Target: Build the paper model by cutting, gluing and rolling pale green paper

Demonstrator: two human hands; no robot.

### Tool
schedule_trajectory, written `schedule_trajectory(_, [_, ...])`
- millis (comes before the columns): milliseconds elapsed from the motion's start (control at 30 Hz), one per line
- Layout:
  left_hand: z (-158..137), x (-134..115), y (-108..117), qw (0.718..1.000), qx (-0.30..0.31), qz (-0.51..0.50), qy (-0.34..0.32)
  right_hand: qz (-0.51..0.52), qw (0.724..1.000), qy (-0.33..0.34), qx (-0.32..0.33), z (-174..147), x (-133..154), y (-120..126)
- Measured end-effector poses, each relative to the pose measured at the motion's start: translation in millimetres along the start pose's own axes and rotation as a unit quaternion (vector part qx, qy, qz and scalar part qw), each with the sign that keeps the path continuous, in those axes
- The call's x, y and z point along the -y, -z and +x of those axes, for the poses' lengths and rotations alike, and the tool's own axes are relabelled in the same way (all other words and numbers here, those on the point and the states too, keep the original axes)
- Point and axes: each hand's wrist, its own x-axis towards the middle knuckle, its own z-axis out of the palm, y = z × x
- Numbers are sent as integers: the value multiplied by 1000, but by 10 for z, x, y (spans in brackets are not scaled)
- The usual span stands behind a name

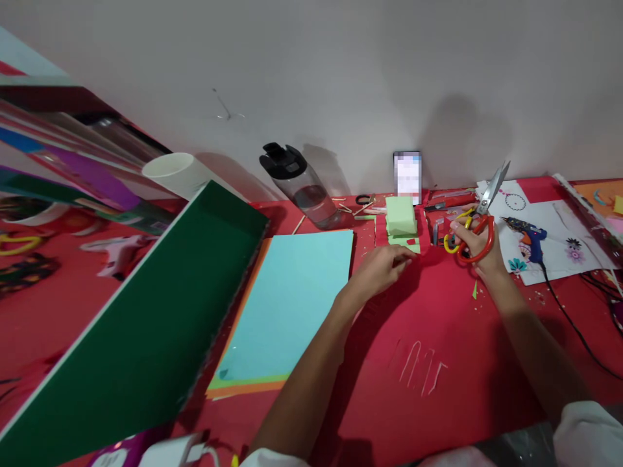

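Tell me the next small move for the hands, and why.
Probably slide the left hand up to the light green paper: its fingertips are just below that paper, while the right hand holds scissors pointing toward the wall.

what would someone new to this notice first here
Probably the red-and-yellow-handled scissors in the right hand, pointing up toward the wall. Then the big green board slanting across the picture's left side, and the bright-screened phone upright at the back of the red table.
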Motion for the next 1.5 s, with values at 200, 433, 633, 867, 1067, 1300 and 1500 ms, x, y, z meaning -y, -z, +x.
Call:
schedule_trajectory(200, [-79,-55,177,985,128,-68,-92,2,1000,18,18,8,-8,14])
schedule_trajectory(433, [-101,-66,121,989,115,-46,-75,-1,1000,14,18,0,-13,3])
schedule_trajectory(633, [-76,-6,40,994,79,10,-73,10,1000,11,22,2,0,3])
schedule_trajectory(867, [-148,-101,268,974,154,-157,-51,7,1000,26,16,33,39,81])
schedule_trajectory(1067, [-201,-180,392,950,203,-232,-55,1,1000,30,10,47,84,147])
schedule_trajectory(1300, [-128,18,126,948,290,-129,-28,-1,1000,25,0,60,167,231])
schedule_trajectory(1500, [-128,104,20,947,311,-60,-48,3,999,45,-6,103,141,267])
